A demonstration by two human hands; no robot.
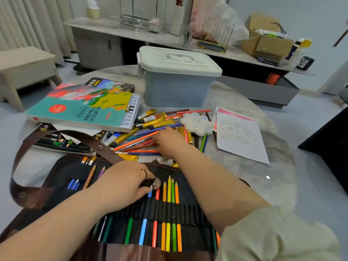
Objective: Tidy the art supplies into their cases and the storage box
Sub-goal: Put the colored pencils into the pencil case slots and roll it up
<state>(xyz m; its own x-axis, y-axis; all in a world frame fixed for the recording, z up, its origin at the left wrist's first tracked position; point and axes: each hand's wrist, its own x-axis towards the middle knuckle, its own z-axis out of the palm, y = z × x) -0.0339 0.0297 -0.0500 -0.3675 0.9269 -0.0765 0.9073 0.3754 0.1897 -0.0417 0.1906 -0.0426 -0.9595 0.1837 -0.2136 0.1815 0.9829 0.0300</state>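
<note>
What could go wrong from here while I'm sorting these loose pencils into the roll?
1. Your right hand digs into the loose pencils; pulling one may scatter others and the paint tubes.
2. The acrylic box sits tilted over the pastel tray; a bump might slide it off.
3. Your left hand holds the pencil roll beside exposed pencil tips, which could snap.

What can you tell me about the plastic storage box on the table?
The storage box is a rectangular tub of pale blue-grey, slightly see-through plastic with a whitish lid. The lid is shut, has a recessed handle in its middle, and a clip shows on its left end. It stands upright at the far side of the round table, behind the loose paint tubes. Only the table touches it.
</note>
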